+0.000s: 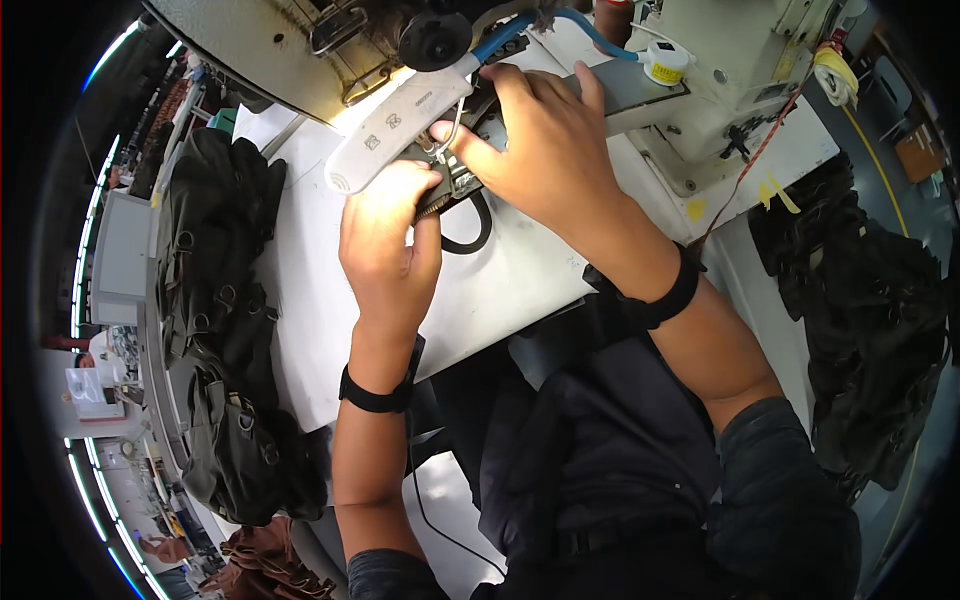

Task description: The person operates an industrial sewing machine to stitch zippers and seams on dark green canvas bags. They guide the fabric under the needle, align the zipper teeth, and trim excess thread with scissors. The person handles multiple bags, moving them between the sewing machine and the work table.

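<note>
Lamp (395,135), black strap (486,224) (looped) in left grip (385,235)

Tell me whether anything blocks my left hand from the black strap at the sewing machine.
Nothing visible does: your left hand appears to pinch the black strap. The white lamp is just past that hand, not between them.

Left hand (385,230): positioned at 10 o'clock, fingers curled, tips partly hidden; grip state indeterminate. Left forearm (370,465): directed toward 12 o'clock. Right hand (550,140): positioned at 1 o'clock, fingers spread, thumb extended toward 10 o'clock. Right forearm (708,340): directed toward 11 o'clock.
</note>
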`<state>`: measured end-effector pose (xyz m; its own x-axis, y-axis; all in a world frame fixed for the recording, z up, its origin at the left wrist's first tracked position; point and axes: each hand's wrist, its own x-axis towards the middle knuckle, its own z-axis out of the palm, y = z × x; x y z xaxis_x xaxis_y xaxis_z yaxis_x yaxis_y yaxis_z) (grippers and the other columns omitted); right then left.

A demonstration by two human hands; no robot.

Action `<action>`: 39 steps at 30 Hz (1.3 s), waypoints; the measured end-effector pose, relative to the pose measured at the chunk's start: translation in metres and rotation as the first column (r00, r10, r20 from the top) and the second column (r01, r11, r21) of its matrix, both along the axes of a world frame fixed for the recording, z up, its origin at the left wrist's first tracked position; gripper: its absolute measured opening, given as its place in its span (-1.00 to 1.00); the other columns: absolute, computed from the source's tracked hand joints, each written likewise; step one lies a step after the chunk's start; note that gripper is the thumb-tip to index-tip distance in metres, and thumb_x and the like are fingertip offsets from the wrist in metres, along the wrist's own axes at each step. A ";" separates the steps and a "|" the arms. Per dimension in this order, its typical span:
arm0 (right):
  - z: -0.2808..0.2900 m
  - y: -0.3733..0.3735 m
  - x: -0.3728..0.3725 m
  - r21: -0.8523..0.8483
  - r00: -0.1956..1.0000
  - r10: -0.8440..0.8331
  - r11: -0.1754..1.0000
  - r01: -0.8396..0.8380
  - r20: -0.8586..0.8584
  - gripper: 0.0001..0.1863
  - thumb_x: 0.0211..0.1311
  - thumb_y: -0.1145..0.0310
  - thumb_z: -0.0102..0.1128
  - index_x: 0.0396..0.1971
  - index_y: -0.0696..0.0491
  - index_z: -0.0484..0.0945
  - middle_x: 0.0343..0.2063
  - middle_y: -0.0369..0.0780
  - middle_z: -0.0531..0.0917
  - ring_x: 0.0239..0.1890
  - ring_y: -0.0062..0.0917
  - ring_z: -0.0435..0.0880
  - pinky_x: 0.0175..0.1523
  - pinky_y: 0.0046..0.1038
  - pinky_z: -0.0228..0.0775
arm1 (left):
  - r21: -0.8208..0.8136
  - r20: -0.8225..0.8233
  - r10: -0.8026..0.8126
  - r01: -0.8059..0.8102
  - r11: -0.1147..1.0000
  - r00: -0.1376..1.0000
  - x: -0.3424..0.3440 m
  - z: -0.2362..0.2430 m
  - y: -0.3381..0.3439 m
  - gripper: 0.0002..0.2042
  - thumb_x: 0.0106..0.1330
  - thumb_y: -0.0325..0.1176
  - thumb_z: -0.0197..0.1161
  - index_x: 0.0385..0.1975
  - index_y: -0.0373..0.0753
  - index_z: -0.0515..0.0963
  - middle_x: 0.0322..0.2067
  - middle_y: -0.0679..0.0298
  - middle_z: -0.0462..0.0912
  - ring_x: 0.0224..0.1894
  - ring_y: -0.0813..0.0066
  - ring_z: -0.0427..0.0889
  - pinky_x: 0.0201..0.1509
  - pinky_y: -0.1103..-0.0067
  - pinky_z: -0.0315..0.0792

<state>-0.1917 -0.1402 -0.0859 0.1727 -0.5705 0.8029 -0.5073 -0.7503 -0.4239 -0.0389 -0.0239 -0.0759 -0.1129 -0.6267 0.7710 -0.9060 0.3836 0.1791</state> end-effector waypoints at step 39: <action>-0.024 0.069 -0.008 0.398 0.491 0.278 0.330 -0.856 0.825 -0.76 0.49 0.37 0.17 -0.09 0.23 0.67 -0.37 -0.28 0.76 -0.47 -0.73 0.62 -0.40 -0.60 0.41 | -0.052 -0.003 -0.016 0.016 0.999 1.000 0.003 -0.015 0.007 -0.69 0.17 -0.69 0.44 -0.09 -0.28 0.73 -0.13 0.16 0.79 -0.07 0.21 0.77 0.03 0.38 0.63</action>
